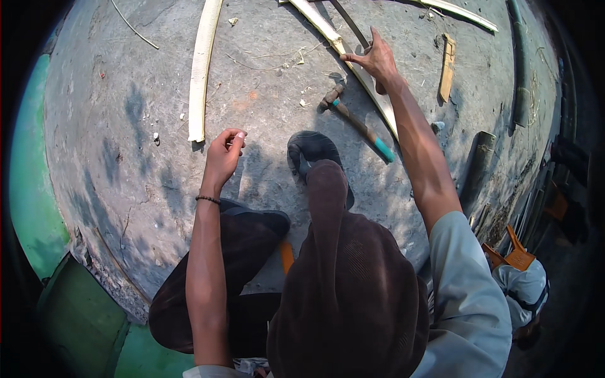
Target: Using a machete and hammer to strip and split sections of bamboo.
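Observation:
My left hand (225, 157) is raised over the concrete, fingers curled in and thumb against them, with nothing visible inside. Just beyond it ends a pale split bamboo strip (200, 75) lying lengthwise. My right hand (380, 63) reaches far forward, thumb and forefinger spread wide. Between them is the near end of a narrow dark flat bar (350, 25); whether I touch it cannot be seen. A second pale bamboo strip (328, 31) runs diagonally under that hand and on behind my forearm. Between my hands lies a hammer (356, 120) with a teal grip.
My shoe (318, 148) and dark-trousered knees fill the near middle. A short yellowish wood piece (447, 68) lies right of my hand. Dark poles (520, 69) line the right side, near an orange object (518, 257). Green panels (38, 183) border the left edge.

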`<state>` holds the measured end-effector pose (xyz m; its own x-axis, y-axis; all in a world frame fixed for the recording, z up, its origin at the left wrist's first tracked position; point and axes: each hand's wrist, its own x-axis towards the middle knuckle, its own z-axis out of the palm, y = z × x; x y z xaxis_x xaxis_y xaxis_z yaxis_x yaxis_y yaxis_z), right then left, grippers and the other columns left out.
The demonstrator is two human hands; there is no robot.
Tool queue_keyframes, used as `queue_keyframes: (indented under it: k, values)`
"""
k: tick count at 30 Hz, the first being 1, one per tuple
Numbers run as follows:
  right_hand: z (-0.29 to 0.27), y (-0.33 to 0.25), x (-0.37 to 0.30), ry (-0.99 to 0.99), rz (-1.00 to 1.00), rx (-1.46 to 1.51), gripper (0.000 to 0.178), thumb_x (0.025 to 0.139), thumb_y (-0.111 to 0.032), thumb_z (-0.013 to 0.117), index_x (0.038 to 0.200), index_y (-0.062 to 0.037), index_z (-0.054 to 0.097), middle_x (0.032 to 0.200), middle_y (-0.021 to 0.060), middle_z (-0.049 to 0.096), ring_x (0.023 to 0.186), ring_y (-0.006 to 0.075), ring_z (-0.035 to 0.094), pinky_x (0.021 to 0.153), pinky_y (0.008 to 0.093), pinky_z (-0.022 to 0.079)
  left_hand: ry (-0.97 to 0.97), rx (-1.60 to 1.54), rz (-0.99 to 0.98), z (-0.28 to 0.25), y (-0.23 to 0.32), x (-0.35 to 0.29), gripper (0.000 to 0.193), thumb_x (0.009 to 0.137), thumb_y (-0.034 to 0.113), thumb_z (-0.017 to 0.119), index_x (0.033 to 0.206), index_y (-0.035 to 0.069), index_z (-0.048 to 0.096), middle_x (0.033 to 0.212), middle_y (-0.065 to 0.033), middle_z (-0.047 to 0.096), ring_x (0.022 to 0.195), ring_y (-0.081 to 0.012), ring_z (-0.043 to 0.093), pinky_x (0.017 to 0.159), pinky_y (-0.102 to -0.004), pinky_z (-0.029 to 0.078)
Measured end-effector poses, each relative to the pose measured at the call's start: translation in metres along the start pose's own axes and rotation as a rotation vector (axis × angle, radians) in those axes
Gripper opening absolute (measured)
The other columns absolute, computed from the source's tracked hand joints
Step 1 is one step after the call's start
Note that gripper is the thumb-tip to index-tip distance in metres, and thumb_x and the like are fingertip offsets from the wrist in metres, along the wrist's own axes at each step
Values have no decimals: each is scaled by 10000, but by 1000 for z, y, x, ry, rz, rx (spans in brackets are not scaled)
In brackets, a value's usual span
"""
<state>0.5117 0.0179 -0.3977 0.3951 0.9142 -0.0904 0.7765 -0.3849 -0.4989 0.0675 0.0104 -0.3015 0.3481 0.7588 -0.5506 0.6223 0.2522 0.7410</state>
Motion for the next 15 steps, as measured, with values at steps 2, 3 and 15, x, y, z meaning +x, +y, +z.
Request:
queue_keyframes:
  k: [2, 3, 15]
  values:
    - [13, -10, -5, -1, 20, 52, 1365, 527, -666, 893, 1500, 64, 274, 1208, 301, 592, 1139, 391, 603, 998, 475, 497, 16, 33, -19, -9, 4, 2, 250, 1017, 279, 569, 1091, 63, 670, 847, -24, 663, 722, -86, 591, 628, -243, 466]
    - [21, -13, -8, 40, 17, 74, 1361, 529, -649, 900, 1500, 64, 268, 1216, 311, 586, 1151, 395, 597, 1000, 478, 493, 34, 63, -37, -13, 6, 4, 251, 1019, 284, 566, 1097, 68, 669, 842, -20, 660, 720, -84, 588, 621, -239, 459]
    - [-24, -47, -29, 22, -5, 151, 966, 760, -226, 839, 1501, 33, 276, 1018, 235, 623, 967, 362, 623, 857, 435, 524, 146, -75, 113, -67, 80, 24, 284, 1029, 275, 554, 1103, 35, 685, 844, 0, 631, 731, -67, 570, 643, -232, 458]
